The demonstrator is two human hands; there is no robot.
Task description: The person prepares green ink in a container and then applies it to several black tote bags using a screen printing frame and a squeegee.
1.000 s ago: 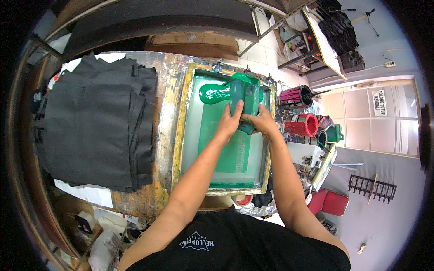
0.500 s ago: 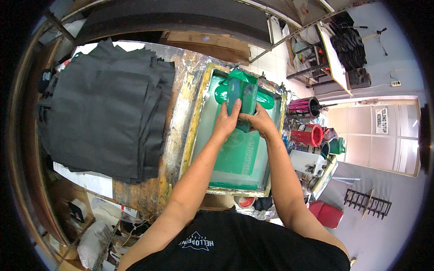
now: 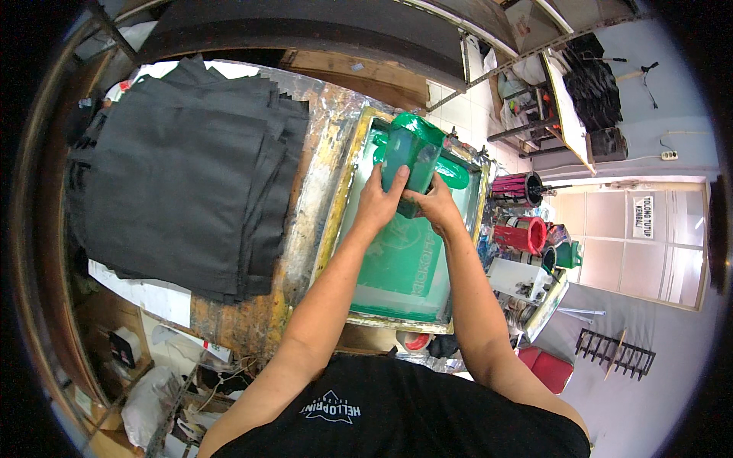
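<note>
Holds the container (image 3: pixel 413 162) tilted over the far part of the screen (image 3: pixel 389 284), with grip clamped on it: left hand (image 3: pixel 381 201) along its left side, right hand (image 3: pixel 433 204) at its near right. Has green ink (image 3: pixel 452 176) showing to either side, black cloth (image 3: pixel 179 179) stacked leftward on the table (image 3: pixel 244 320), pots (image 3: pixel 521 233) rightward.

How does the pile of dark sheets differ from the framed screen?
The pile of dark sheets is plain; the framed screen carries glossy green ink. The pile's edges are uneven, the screen's frame straight-sided. The pile is untouched, while the left hand and right hand hold a green container over the screen. Both lie on the table.
</note>
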